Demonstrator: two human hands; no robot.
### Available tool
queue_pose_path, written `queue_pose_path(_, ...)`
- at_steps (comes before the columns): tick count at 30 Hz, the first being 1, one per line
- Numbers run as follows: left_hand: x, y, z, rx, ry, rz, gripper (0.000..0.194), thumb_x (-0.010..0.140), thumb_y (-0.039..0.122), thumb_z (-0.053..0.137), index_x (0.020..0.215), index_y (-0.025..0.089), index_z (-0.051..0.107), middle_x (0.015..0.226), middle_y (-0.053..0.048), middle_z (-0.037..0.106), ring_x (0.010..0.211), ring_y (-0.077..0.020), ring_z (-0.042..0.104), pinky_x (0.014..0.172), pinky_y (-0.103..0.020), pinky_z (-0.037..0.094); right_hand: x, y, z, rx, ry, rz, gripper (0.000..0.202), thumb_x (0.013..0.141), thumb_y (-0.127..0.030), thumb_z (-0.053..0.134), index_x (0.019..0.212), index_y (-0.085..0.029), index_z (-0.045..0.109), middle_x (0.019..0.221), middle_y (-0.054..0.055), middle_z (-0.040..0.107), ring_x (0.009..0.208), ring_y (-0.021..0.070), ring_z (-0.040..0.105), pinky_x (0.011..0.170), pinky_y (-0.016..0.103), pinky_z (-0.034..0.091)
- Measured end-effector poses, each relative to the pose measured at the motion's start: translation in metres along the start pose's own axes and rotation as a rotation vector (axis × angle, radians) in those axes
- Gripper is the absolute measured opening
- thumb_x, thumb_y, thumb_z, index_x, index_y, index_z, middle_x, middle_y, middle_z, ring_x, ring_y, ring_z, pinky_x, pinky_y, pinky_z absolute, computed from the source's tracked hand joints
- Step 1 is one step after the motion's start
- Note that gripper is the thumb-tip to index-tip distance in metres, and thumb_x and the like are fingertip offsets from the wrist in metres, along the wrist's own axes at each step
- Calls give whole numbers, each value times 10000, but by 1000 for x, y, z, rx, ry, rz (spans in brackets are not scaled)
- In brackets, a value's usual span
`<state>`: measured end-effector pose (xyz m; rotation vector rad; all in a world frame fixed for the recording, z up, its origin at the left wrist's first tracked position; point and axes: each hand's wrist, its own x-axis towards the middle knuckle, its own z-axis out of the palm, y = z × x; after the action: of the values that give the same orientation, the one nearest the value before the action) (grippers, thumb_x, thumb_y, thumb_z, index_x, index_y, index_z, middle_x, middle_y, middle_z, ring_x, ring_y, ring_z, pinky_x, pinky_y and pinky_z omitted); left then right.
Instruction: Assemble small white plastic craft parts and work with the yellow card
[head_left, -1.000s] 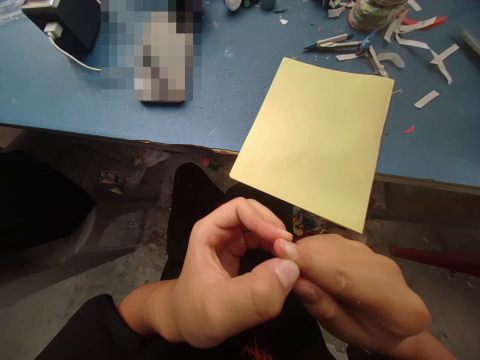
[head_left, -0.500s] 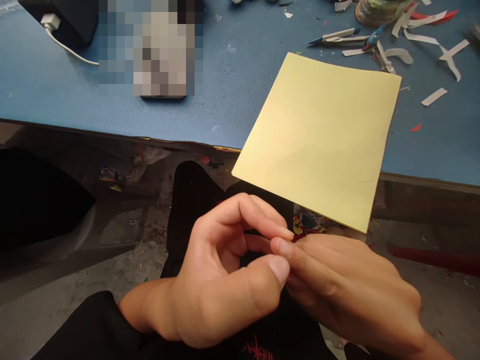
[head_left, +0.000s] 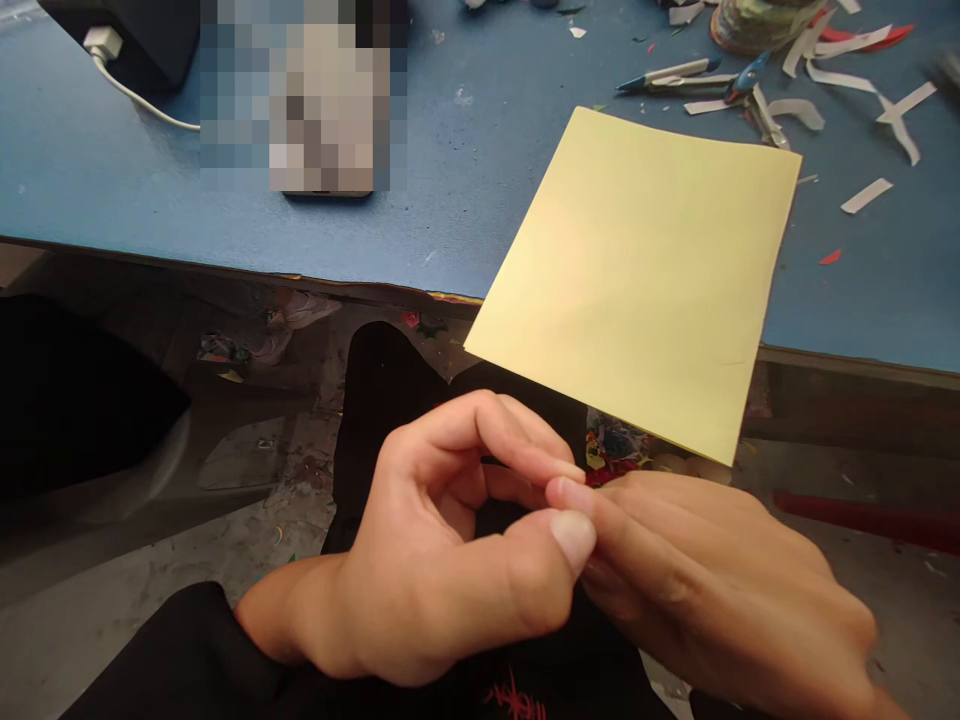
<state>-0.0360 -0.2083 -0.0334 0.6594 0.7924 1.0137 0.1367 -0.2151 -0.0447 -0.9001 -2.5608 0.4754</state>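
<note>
My left hand [head_left: 450,560] is curled, its thumb and fingers closing round the fingertips of my right hand [head_left: 720,580]. The right hand comes in from the lower right with its fingers pressed together and pointing left. Both sets of fingertips meet above my lap. Anything small between them is hidden. Just beyond the hands lies a square stack of yellow paper [head_left: 645,270], its near part jutting over the table's front edge. Neither hand holds the paper.
On the blue table [head_left: 420,220] are a phone [head_left: 326,192], its screen blurred out, and a black box [head_left: 142,50] with a white cable [head_left: 142,103]. Scissors [head_left: 750,85], a pen-like tool [head_left: 667,73], white paper strips [head_left: 868,196] and a jar [head_left: 761,22] sit at the far right.
My left thumb has slid slightly right along the right hand's finger. The right hand has shifted a little to the right. The paper stays where it was.
</note>
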Motion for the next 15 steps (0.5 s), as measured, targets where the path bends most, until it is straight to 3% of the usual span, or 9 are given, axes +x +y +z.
queue_pose_path(4,-1,1,-1,44,-9,14,178,635,36,685,693,172,585,727,15,568,639,-84,542,572,-166,491,4,-2,2,63,77,11,295,973,-188,312,1221,-180,472,517,-73,555,413,83,492,386,230,376)
queue_pose_path(7,0,2,-3,143,-23,55,161,661,48,680,736,184,637,753,-5,624,684,-113,597,620,-195,523,5,-7,6,242,272,109,244,946,-191,396,1143,-212,539,528,-59,585,467,98,573,431,222,448)
queue_pose_path(10,0,3,-4,293,-41,162,111,691,63,656,741,159,677,730,-30,668,664,-132,627,617,-219,539,5,-12,8,337,407,215,170,929,-221,444,1038,-247,572,498,-50,571,504,126,616,436,229,480)
queue_pose_path(15,1,4,-2,481,-71,334,144,658,1,670,728,126,687,698,-45,703,621,-137,651,575,-211,551,6,-17,12,420,532,301,104,912,-247,485,893,-268,585,503,-73,576,399,90,532,404,223,460)
